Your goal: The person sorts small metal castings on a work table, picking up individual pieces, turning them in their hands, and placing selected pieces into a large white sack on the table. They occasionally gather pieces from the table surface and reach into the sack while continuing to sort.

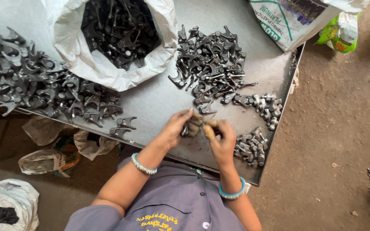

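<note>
Both my hands meet over the near edge of a grey metal table [159, 100]. My left hand [174, 127] pinches a small dark forked metal part [189, 127] between thumb and fingers. My right hand [222, 141] grips a short wooden-handled tool [208, 130] held against that part. A pile of dark forked metal parts [208, 64] lies just beyond my hands. Lighter grey finished pieces [253, 145] sit in a small heap by my right hand.
A white woven sack [108, 70] full of dark parts stands open at the back. A wide spread of parts [35, 83] covers the table's left. Another cluster of grey pieces [267, 107] lies right. Bags [48, 160] lie on the dirt floor.
</note>
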Demonstrator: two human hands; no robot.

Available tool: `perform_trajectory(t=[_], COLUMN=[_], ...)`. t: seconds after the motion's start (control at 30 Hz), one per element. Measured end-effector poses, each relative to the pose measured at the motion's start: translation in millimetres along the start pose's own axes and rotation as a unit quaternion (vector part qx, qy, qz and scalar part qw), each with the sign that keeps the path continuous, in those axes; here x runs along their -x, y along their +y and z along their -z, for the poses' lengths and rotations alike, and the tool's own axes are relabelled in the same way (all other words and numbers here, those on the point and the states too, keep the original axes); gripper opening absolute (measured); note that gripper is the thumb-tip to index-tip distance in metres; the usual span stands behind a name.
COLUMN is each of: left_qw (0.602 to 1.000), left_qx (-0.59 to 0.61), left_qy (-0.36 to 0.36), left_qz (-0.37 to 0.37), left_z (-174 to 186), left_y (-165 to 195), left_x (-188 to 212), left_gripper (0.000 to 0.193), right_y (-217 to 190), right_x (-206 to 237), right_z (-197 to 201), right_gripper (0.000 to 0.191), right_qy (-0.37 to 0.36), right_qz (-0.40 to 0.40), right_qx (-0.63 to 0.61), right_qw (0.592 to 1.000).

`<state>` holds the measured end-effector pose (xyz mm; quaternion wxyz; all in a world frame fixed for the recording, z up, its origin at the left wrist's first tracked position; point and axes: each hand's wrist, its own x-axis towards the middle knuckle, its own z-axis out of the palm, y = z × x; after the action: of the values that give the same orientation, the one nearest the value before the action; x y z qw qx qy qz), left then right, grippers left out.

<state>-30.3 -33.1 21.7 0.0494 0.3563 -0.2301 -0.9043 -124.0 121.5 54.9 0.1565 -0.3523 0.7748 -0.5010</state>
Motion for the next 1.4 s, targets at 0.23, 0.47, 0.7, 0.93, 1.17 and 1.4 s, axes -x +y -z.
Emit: perform_trajectory(t=[0.23, 0.47, 0.7, 0.93, 1.17, 1.4], left_qw=[0.740, 0.694, 0.709, 0.709, 0.748, 0.719], left_qx=[-0.544, -0.608, -0.604, -0.588, -0.561, -0.602], left_qy=[0.226, 0.236, 0.187, 0.150, 0.128, 0.104], left_qz=[-0.326, -0.304, -0.312, -0.360, -0.330, -0.331], left_z=[-6.2, -22.0, -16.8, -6.3, 0.5, -7.3], left_y=[69.2, 84.6, 81.0, 67.8, 51.7, 12.3], left_x=[-17.1, -37.6, -52.5, -42.4, -35.2, -20.0], left_gripper=[0.108, 0.151, 0.125, 0.118, 0.106, 0.094], right_y=[-10.3, 9.1, 26.6, 42.7, 52.3, 59.3], right_x=[-34.5, 6.6, 39.5, 53.7, 49.7, 49.4], right_z=[-28.1, -16.3, 7.4, 15.0, 21.1, 25.6], right_gripper=[0.053, 0.032, 0.041, 0.044, 0.036, 0.038], right_qy=[-0.009, 0.006, 0.049, 0.056, 0.018, 0.062], right_qz=[0.005, 0.048, -0.034, -0.184, -0.214, -0.372], right_qx=[0.311, 0.259, 0.157, 0.027, -0.452, -0.522], right_qw=[0.950, 0.965, 0.986, 0.981, 0.866, 0.765])
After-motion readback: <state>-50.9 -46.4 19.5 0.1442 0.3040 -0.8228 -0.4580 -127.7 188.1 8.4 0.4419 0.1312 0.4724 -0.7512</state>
